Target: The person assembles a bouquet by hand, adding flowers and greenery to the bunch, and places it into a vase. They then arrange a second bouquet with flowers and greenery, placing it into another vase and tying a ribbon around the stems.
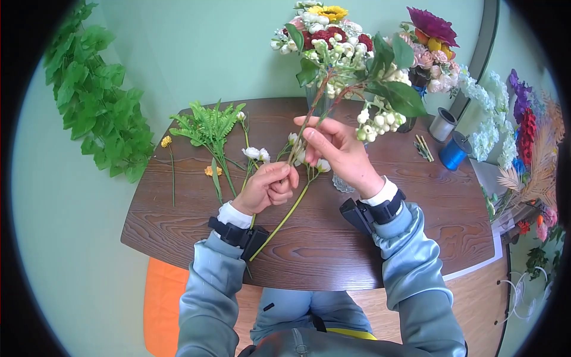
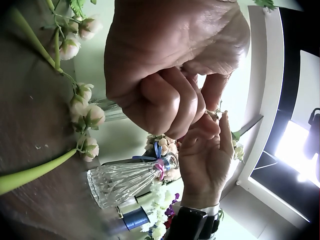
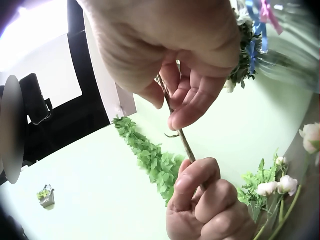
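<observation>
A branch with white berries (image 1: 380, 122) and dark green leaves rises in front of me, tilted up and to the right. My left hand (image 1: 270, 187) grips its thin brown stem (image 3: 186, 145) near the lower end, fingers curled round it. Higher up, my right hand (image 1: 348, 156) pinches the same stem between thumb and fingers. Below the hands, white flowers (image 1: 256, 154) on green stems lie on the dark wooden table (image 1: 333, 256). A ribbed glass vase (image 2: 122, 182) with ribbons stands beyond the right hand, mostly hidden by it in the head view.
Green fern sprigs (image 1: 208, 128) and small yellow flowers (image 1: 166, 141) lie at the left. A blue spool (image 1: 455, 151), a silver spool (image 1: 442, 124) and short cut stems (image 1: 424, 148) are at the right. Bouquets (image 1: 324, 35) stand at the back.
</observation>
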`<act>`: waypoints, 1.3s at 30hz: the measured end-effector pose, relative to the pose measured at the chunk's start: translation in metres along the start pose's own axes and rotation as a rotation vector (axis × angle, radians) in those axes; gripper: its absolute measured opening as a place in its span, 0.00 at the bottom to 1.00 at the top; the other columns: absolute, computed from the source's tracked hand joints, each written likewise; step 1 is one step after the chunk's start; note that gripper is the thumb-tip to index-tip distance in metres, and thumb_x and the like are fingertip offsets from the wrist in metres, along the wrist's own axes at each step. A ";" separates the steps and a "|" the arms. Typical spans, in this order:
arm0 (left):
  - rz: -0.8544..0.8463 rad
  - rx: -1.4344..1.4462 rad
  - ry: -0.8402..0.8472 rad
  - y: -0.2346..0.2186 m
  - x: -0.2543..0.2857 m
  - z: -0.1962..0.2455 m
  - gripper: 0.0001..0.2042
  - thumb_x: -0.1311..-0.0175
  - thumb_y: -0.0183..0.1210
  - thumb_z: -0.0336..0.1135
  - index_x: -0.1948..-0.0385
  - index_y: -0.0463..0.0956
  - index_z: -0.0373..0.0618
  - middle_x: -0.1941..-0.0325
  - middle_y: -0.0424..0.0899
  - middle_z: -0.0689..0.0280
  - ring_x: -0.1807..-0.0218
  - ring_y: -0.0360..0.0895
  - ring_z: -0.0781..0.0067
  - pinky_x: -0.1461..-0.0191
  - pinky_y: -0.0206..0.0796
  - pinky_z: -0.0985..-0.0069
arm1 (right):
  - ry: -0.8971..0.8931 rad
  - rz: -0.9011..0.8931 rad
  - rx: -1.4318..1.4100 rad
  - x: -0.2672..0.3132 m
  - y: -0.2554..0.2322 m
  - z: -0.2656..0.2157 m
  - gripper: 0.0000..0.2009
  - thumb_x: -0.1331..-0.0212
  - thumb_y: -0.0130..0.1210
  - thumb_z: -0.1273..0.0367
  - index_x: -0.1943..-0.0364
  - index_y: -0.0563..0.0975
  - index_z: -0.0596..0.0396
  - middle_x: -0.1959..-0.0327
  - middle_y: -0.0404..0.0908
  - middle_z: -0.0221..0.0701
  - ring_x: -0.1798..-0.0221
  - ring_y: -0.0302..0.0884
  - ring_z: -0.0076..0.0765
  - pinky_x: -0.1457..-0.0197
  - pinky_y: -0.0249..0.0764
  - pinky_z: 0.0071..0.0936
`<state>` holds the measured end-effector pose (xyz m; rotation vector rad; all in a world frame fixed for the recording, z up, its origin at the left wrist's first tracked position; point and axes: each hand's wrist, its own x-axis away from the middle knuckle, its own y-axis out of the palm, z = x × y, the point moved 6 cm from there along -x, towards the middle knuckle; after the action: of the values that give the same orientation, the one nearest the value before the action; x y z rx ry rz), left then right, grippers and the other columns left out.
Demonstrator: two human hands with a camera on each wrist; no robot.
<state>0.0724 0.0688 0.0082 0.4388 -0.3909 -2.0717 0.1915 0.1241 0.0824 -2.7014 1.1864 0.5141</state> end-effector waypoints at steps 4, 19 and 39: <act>-0.018 0.033 -0.013 -0.001 0.002 -0.001 0.16 0.29 0.39 0.42 0.69 0.69 0.38 0.88 0.47 0.79 0.87 0.42 0.87 0.84 0.34 0.82 | -0.016 -0.081 -0.016 0.001 0.005 -0.003 0.19 0.35 0.48 0.62 0.44 0.69 0.57 0.71 0.74 0.25 0.73 0.71 0.17 0.69 0.70 0.17; -0.162 0.076 -0.055 0.006 0.004 -0.003 0.19 0.29 0.39 0.43 0.69 0.69 0.34 0.88 0.46 0.78 0.88 0.41 0.86 0.85 0.33 0.80 | 0.015 -0.071 -0.153 0.004 0.005 -0.004 0.16 0.33 0.44 0.66 0.47 0.68 0.61 0.77 0.72 0.27 0.78 0.71 0.22 0.73 0.67 0.18; -0.063 0.042 -0.119 0.009 0.003 -0.005 0.15 0.27 0.37 0.47 0.60 0.66 0.46 0.84 0.48 0.78 0.86 0.41 0.88 0.84 0.34 0.84 | -0.112 0.175 -0.030 0.000 -0.004 0.001 0.10 0.39 0.54 0.68 0.60 0.78 0.62 0.68 0.78 0.28 0.72 0.77 0.19 0.73 0.70 0.15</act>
<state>0.0803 0.0609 0.0073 0.3570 -0.4974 -2.1606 0.1940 0.1270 0.0820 -2.5681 1.4010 0.7023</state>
